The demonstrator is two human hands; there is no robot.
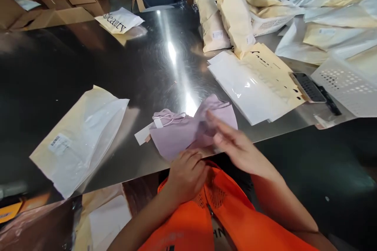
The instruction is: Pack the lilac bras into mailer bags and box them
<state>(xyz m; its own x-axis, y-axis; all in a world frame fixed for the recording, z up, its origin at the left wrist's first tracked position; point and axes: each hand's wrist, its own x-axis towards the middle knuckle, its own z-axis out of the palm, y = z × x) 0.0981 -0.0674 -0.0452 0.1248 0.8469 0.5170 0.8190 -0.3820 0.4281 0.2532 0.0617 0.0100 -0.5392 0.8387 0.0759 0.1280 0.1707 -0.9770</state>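
Resting tagged and seemingly half-folded by the counter's near edge, a lilac garment lay beneath a loosely spread right hand, the curled left hand's grip unclear.

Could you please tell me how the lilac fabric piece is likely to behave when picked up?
The lilac fabric piece will probably feel floppy, since it lies in soft folds. Its thin cords may dangle, as they lie in loose loops. The larger white tag would likely swing, since it juts past the fabric's edge.

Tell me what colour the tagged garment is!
The tagged garment is pale purple, shown in the head view.
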